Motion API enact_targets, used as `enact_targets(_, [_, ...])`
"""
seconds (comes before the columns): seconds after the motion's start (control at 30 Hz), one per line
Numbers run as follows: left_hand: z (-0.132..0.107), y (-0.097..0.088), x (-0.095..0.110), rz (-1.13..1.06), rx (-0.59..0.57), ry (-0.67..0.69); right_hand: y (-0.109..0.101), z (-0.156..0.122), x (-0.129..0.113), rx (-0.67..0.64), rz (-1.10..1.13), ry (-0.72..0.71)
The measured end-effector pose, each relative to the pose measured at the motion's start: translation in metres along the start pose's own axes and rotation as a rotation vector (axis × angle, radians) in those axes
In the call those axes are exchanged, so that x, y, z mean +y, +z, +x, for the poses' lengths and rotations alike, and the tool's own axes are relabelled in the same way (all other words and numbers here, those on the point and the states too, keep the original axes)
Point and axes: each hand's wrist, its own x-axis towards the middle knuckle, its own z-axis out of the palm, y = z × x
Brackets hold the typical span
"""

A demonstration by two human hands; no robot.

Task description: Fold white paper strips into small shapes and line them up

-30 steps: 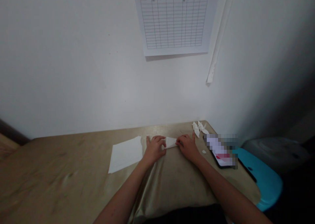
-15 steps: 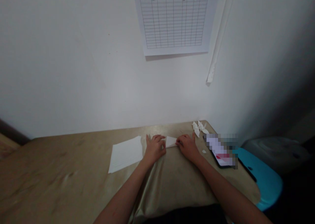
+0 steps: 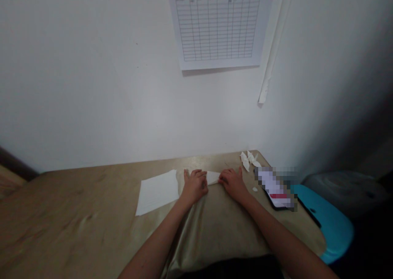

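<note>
A small piece of folded white paper (image 3: 213, 178) lies on the brown-covered table, its ends partly hidden by my fingers. My left hand (image 3: 195, 183) has its fingers curled over the paper's left end, thumb below. At the right end, my right hand (image 3: 233, 183) pinches the edge between bent fingers. Left of my left hand rests a stack of white paper sheets (image 3: 158, 192). Several folded white paper shapes (image 3: 249, 160) sit near the far right corner, and a small white scrap (image 3: 254, 189) lies beside my right hand.
A phone (image 3: 274, 189) with a blurred-out screen lies at the table's right side. Past that edge is a blue stool-like object (image 3: 334, 221). The wall behind carries a printed table sheet (image 3: 219, 29). Loose folds run through the table cover (image 3: 184, 246) at the front.
Both hands stay at the two ends of the folded paper, with slight finger shifts. The paper's visible part has changed shape a little and now shows faint lines.
</note>
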Motion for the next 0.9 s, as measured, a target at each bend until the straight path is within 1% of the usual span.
enact_targets(0.2, [-0.001, -0.002, -0.006, 0.000, 0.025, 0.003, -0.002, 0.000, 0.002, 0.022, -0.019, -0.003])
enact_targets(0.33, [-0.003, -0.005, -0.009, -0.049, 0.038, 0.018, -0.002, -0.001, 0.005, 0.035, 0.009, -0.010])
enact_targets(0.4, [-0.003, -0.005, -0.008, -0.074, 0.007, 0.034, -0.002, 0.000, 0.007, 0.039, 0.015, -0.014])
enact_targets(0.5, [-0.003, -0.003, -0.007, -0.071, -0.072, 0.053, -0.004, 0.000, 0.011, 0.036, 0.011, -0.030])
enact_targets(0.63, [-0.004, 0.000, -0.010, -0.075, -0.146, 0.042, -0.005, 0.001, 0.012, 0.021, 0.017, -0.034])
enact_targets(0.9, [-0.004, -0.001, -0.008, -0.118, -0.135, 0.030, -0.003, 0.000, 0.010, -0.009, 0.027, 0.008])
